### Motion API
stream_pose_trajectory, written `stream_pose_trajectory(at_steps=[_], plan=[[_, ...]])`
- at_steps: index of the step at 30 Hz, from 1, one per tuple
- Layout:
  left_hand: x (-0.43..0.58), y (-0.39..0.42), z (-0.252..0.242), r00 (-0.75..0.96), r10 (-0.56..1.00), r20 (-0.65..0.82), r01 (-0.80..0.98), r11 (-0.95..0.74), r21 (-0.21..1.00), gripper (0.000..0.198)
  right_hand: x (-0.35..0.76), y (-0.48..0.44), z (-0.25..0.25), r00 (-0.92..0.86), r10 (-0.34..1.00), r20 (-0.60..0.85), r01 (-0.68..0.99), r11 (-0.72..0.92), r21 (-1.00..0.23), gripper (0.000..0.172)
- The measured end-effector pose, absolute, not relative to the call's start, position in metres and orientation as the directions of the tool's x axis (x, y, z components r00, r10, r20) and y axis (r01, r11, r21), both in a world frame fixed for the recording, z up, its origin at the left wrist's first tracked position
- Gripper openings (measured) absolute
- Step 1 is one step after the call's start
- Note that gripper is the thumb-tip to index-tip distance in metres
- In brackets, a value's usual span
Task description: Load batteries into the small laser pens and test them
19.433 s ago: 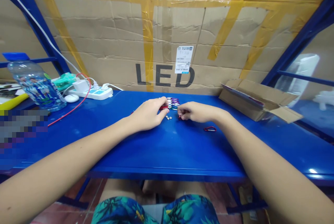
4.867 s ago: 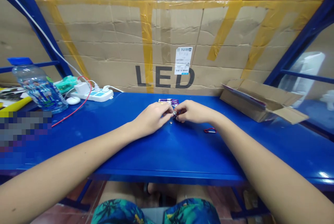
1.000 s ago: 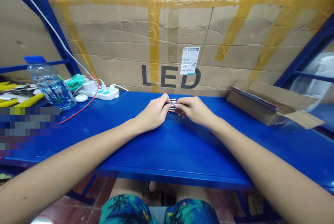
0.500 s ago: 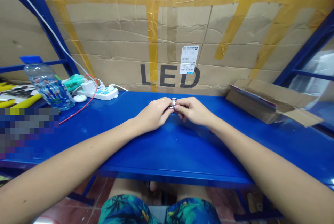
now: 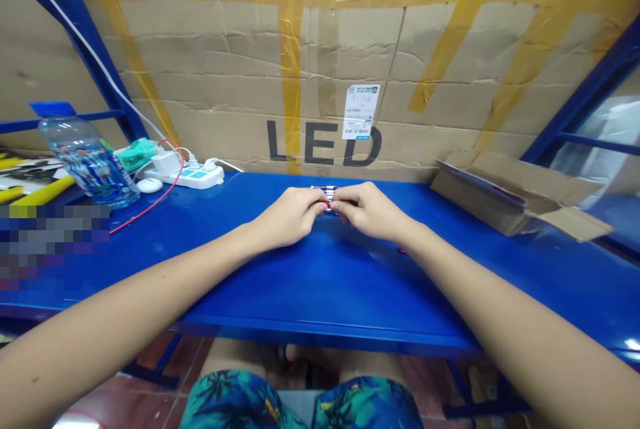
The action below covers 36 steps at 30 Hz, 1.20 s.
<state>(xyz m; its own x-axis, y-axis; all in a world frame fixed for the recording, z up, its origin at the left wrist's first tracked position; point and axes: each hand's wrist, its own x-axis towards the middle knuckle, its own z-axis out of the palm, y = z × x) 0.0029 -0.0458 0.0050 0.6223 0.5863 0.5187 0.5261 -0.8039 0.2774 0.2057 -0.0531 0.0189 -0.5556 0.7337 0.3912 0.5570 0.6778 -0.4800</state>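
Note:
A row of small, shiny rod-like pieces, silver with red and purple, lies between my hands near the back of the blue table. The pieces are too small and covered to name. My left hand closes on their left side with thumb and fingers. From the other side, the fingertips of my right hand pinch the pieces. Both sets of fingertips nearly meet, hiding much of the row. Beside my right wrist, a small red item is partly hidden.
At the left stand a bottle with a blue cap and a white power strip with plugs. A red cable runs nearby. An opened cardboard box sits at right. Behind rises a large carton marked LED.
My left hand has shifted slightly left and its fingers have drawn back, so more of the shiny row shows. My right hand stays nearly in place. The view has moved slightly.

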Motion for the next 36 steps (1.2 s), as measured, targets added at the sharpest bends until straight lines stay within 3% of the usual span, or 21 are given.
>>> stream_pose_trajectory(at_steps=[3,10,20,25,29,32,36], plan=[[0.001,-0.046,0.004,0.625,0.57,0.532,0.5,-0.817,0.287,0.018,0.207,-0.05,0.016,-0.542,0.762,0.355,0.53,0.638,-0.558,0.028],[0.0,-0.048,0.003,0.645,0.506,0.573,0.498,-0.847,0.188,0.018,0.209,-0.049,0.016,-0.565,0.792,0.23,0.41,0.511,-0.755,0.026],[-0.001,-0.05,-0.002,0.706,0.407,0.58,0.516,-0.856,-0.026,0.023,0.206,-0.043,0.01,-0.55,0.809,0.208,0.183,0.36,-0.915,0.027],[-0.001,-0.049,0.001,0.703,0.4,0.588,0.515,-0.857,-0.033,0.023,0.203,-0.045,0.012,-0.543,0.817,0.195,0.134,0.314,-0.94,0.027],[-0.001,-0.047,0.003,0.689,0.448,0.569,0.531,-0.847,0.024,0.021,0.212,-0.052,0.032,-0.567,0.82,0.077,0.358,0.329,-0.874,0.029],[-0.001,-0.046,0.004,0.664,0.48,0.574,0.549,-0.834,0.062,0.019,0.238,-0.055,0.05,-0.585,0.797,-0.148,0.653,0.355,-0.67,0.028],[-0.002,-0.046,0.009,0.614,0.505,0.607,0.562,-0.82,0.113,0.018,0.281,-0.053,0.057,-0.425,0.762,-0.488,0.888,0.248,-0.386,0.023]])
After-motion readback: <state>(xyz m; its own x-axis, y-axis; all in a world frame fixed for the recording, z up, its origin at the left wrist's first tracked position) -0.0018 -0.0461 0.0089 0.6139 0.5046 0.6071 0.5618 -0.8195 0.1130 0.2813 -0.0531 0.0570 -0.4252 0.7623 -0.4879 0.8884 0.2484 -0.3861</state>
